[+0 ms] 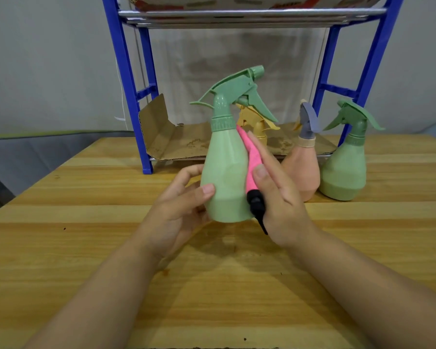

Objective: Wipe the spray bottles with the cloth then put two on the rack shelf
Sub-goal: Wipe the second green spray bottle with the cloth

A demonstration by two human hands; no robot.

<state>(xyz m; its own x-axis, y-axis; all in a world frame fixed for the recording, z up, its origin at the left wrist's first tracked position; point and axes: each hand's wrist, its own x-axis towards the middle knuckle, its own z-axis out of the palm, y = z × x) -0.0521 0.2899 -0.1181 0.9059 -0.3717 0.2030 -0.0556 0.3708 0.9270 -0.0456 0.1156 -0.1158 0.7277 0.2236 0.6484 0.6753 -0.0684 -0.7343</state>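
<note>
A pale green spray bottle [224, 170] stands upright in the middle of the wooden table, its nozzle pointing right. My left hand [181, 197] grips its lower body from the left. My right hand [277, 195] presses a pink cloth [252, 159] with a black loop against the bottle's right side. Behind it, a yellow spray bottle [258, 127] stands on the rack's bottom shelf [176, 144], mostly hidden. A peach bottle with a grey trigger [305, 159] and a second green bottle [345, 170] stand to the right on the table.
The blue rack [132, 96] with metal rails stands at the table's far edge; cardboard lines its bottom shelf, one flap bent up at the left. An upper shelf [249, 15] holds something patterned. The wooden table [86, 235] reaches toward me. A grey wall is behind.
</note>
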